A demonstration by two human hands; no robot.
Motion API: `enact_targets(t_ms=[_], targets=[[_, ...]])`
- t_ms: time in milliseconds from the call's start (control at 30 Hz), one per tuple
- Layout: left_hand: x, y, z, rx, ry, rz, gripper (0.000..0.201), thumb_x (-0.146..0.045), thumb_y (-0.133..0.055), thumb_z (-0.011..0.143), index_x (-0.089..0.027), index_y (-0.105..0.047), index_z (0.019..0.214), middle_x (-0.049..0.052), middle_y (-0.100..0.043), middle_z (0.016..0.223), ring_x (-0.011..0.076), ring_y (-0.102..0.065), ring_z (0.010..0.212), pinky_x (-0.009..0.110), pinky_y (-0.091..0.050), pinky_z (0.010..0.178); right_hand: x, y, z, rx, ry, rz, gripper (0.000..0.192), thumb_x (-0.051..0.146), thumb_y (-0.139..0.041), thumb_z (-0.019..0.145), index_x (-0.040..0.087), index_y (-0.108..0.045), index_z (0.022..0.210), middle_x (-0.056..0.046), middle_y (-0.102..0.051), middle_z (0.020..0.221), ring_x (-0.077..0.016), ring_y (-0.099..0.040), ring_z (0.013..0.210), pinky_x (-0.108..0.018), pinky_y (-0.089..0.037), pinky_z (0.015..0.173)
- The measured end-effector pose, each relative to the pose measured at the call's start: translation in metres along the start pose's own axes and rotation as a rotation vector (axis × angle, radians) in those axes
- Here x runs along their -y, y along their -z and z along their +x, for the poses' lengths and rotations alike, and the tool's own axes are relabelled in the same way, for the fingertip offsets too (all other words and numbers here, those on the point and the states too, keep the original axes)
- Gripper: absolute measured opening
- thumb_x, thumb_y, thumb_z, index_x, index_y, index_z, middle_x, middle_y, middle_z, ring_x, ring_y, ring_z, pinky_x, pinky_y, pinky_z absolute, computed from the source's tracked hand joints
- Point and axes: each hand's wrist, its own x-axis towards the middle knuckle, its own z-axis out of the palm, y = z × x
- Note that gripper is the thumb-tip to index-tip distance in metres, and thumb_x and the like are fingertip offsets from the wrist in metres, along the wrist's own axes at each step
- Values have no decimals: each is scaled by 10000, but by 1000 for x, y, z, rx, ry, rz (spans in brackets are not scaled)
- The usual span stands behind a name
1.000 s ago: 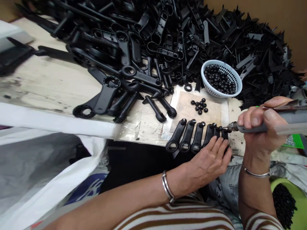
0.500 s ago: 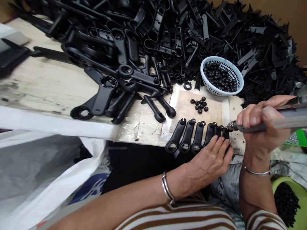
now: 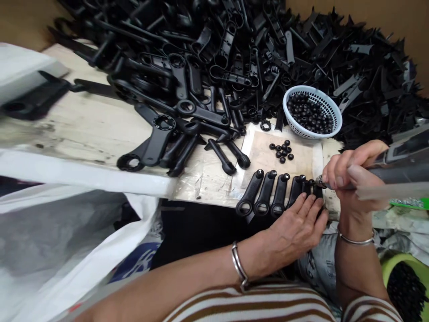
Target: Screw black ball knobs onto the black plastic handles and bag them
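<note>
My right hand [image 3: 355,172] is wrapped round a grey power screwdriver [image 3: 398,172], held nearly level with its tip pointing left. The metal tip [image 3: 321,181] is at the upper end of the rightmost parts in a row of black plastic arms [image 3: 264,194]. Each arm visible in full has a ring at its lower end and a small rounded upper end. My left hand [image 3: 296,228] lies over the arms at the right of the row, fingers stretched out and resting on them. Its fingers hide the lower ends of those arms. Small black beads [image 3: 283,151] lie just above the row.
A light blue basket [image 3: 337,127] of black beads stands behind the row. Heaps of black plastic parts [image 3: 201,80] cover the back of the table. A green tray [image 3: 407,203] and a yellow-green tub [image 3: 390,264] of black pieces are at the right. White bags [image 3: 134,232] hang front left.
The whole view has shifted slightly right and down. The screwdriver has tilted a little, its tip still at the row's right end. My left hand stays on the arms.
</note>
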Motion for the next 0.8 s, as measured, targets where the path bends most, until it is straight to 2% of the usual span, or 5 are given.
enact_targets(t_ms=[200,367,533,700,800], targets=[[-2,-5,0,-40,16,18,355,-142,-407,965,-89,-594,1261,164,-616,1339,276,-607,1225,442,-402,1089,11,7,5,-1,10,-45,191,277,-779,714,217,-630,816,83,-479,455,-89,-419,320,-239,-411,331],[-3,-10,-2,-70,12,28,375,-156,-407,968,-64,-576,1290,177,-606,1348,285,-595,1235,450,-395,1092,29,2,11,-73,137,-58,115,223,-704,718,220,-638,812,81,-490,470,-90,-387,333,-254,-427,342],[-3,-9,0,-63,19,30,362,-157,-412,966,-62,-585,1269,179,-606,1344,283,-599,1225,452,-399,1085,16,-13,14,-90,138,-54,130,219,-718,721,222,-590,746,84,-476,460,-86,-412,335,-231,-439,352],[-3,-8,2,-69,31,18,344,-157,-429,964,-64,-595,1251,181,-618,1326,279,-613,1206,454,-401,1077,6,-15,15,21,155,-71,227,182,-656,757,203,-523,574,61,-463,469,-63,-436,368,-193,-445,393],[-3,-8,2,-74,35,9,341,-159,-429,964,-60,-603,1240,178,-623,1320,279,-613,1203,448,-407,1074,6,-14,15,45,146,-77,241,188,-640,769,205,-516,563,61,-464,476,-63,-422,370,-199,-440,391]])
